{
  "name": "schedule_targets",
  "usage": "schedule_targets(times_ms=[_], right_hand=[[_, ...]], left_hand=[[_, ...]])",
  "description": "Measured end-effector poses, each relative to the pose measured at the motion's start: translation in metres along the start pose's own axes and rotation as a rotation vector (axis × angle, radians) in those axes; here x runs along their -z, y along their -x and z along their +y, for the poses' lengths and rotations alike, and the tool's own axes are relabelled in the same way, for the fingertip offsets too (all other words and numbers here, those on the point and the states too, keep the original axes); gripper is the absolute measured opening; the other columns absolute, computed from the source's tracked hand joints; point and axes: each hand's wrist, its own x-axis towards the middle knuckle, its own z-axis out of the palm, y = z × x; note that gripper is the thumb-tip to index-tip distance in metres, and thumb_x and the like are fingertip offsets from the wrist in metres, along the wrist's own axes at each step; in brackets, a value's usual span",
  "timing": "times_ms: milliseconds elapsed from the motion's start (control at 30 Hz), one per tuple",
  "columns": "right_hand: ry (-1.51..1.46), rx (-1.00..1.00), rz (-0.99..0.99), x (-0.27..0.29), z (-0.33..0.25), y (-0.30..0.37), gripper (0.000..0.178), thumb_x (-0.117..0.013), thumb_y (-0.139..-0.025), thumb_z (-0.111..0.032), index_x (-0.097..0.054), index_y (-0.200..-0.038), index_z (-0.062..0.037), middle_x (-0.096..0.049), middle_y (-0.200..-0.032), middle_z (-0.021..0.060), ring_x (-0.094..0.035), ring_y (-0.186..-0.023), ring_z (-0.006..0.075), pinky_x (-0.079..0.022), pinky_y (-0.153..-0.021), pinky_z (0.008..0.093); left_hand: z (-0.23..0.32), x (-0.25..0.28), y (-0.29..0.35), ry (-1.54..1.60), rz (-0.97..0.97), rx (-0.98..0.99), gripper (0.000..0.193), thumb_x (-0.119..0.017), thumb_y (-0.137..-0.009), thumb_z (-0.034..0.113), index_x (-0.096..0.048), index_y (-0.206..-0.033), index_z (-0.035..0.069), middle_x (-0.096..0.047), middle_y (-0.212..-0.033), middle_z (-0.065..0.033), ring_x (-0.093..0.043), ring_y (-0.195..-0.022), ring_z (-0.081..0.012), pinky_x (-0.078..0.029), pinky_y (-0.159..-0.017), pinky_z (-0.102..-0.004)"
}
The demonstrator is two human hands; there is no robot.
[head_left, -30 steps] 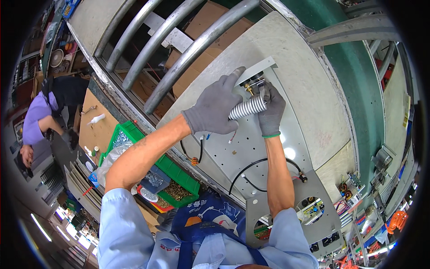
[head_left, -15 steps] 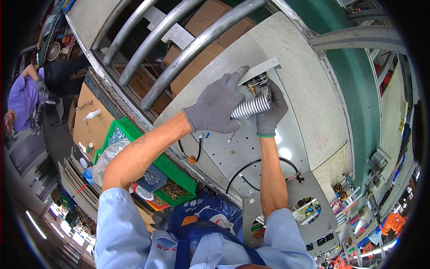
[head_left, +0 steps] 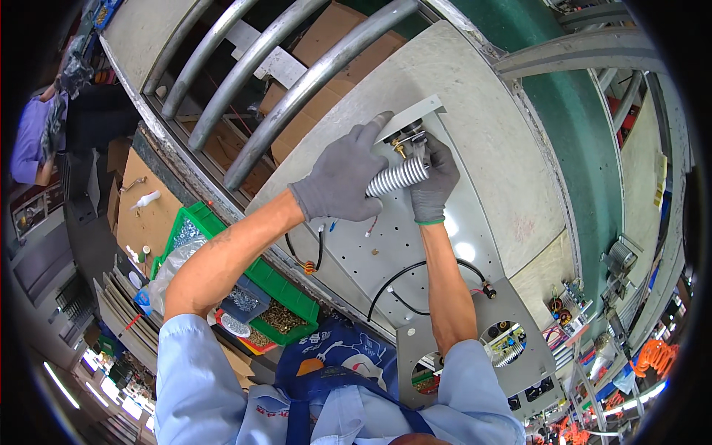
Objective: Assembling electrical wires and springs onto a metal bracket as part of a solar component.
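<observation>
A grey metal panel (head_left: 423, 252) with small holes lies on the bench, its bent end flange (head_left: 411, 116) standing up at the far end. My left hand (head_left: 341, 172), in a grey glove, lies over the flange's left side with the fingertips at its edge; its lower fingers and thumb close about a silver ribbed coil (head_left: 400, 176). My right hand (head_left: 437, 178), also gloved, curls its fingers round a small metal fitting (head_left: 420, 148) between coil and flange. A brass-coloured piece (head_left: 399, 150) shows beside it. The fingertips of my right hand are partly hidden.
A black cable (head_left: 389, 293) loops over the panel's near part. Green bins (head_left: 293, 285) of small hardware stand at left. Curved metal tubes (head_left: 319, 93) rise at far left. A grey plate with round cutouts (head_left: 530, 319) lies near my right forearm. A co-worker in purple (head_left: 33, 141) is at far left.
The whole view has shifted slightly left. Both hands keep nearly the same hold at the flange and coil. The co-worker at far left has moved their arms.
</observation>
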Motion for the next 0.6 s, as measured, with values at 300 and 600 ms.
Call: schedule_targets(times_ms=[300, 600], right_hand=[[0.081, 0.046, 0.011, 0.005, 0.015, -0.004, 0.029, -0.067, -0.094, -0.019, -0.067, -0.113, 0.0031, -0.071, -0.107, 0.0112, -0.066, -0.096, 0.0167, -0.053, -0.085, 0.0310], [0.154, 0.001, -0.157, 0.017, 0.006, -0.013, 0.025, -0.061, -0.092, -0.008, -0.066, -0.113, 0.0045, -0.071, -0.101, 0.0145, -0.067, -0.092, 0.0194, -0.052, -0.085, 0.0323]], left_hand=[[0.002, -0.002, -0.003, 0.015, 0.037, -0.021, 0.033, -0.070, -0.054, 0.025, -0.068, -0.075, 0.000, -0.037, -0.146, -0.0347, -0.055, -0.104, -0.0407, -0.054, -0.083, -0.0442], [0.002, -0.003, -0.001, 0.018, 0.030, -0.005, 0.031, -0.069, -0.051, 0.023, -0.067, -0.071, -0.001, -0.035, -0.147, -0.0352, -0.053, -0.107, -0.0419, -0.053, -0.083, -0.0452]])
